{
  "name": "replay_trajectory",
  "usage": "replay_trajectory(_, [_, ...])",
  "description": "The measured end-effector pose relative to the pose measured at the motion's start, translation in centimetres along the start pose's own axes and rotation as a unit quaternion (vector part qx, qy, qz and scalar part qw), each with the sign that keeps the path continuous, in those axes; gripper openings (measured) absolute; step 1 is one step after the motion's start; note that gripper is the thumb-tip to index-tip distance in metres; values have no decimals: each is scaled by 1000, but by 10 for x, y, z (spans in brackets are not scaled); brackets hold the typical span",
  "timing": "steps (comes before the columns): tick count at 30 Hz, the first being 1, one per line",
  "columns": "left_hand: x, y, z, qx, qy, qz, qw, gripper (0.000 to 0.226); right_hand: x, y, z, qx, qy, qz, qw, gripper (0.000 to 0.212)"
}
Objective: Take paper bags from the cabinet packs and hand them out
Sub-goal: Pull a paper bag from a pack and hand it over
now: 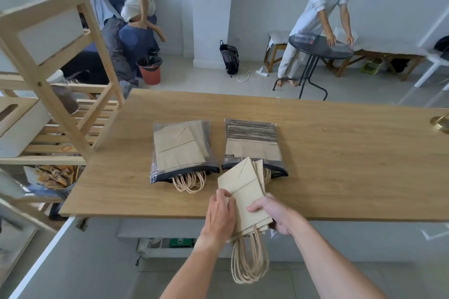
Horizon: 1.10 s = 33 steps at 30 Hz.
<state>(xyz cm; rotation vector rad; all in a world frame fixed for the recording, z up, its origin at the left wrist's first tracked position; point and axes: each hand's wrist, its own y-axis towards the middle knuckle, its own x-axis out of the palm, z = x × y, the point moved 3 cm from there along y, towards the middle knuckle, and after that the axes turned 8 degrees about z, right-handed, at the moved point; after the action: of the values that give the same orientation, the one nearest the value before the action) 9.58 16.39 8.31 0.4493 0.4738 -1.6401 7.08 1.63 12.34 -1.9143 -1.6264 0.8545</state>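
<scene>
Left hand (220,213) and right hand (274,215) both pinching a sheaf of paper bags (245,199) over the near tabletop (340,153) edge, two plastic packs (182,150) just beyond, wooden shelf (48,80) farther left, people across the tiled floor (218,80).

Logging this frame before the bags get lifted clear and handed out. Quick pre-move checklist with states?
1. Left hand gripping the bags: ok.
2. Right hand gripping the same bags: ok.
3. Bags fully out of the right pack: not ok, top corners overlap its opening.
4. Handles hanging free past the table edge: ok.
5. Left pack lying flat, untouched: ok.
6. Number of bags held: cannot tell.
</scene>
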Motion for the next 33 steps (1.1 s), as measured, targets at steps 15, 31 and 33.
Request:
replay_trajectory(15, [-51,17,-5,-124,-173,44,976,36,67,9,-52,-162,17,-11,987,47])
replay_trajectory(31, [-65,7,9,1,-130,127,983,18,52,-2,-45,-156,129,-47,978,20])
replay_trajectory(33, [-71,7,10,26,-109,136,984,34,51,-11,-46,-156,135,-25,978,43])
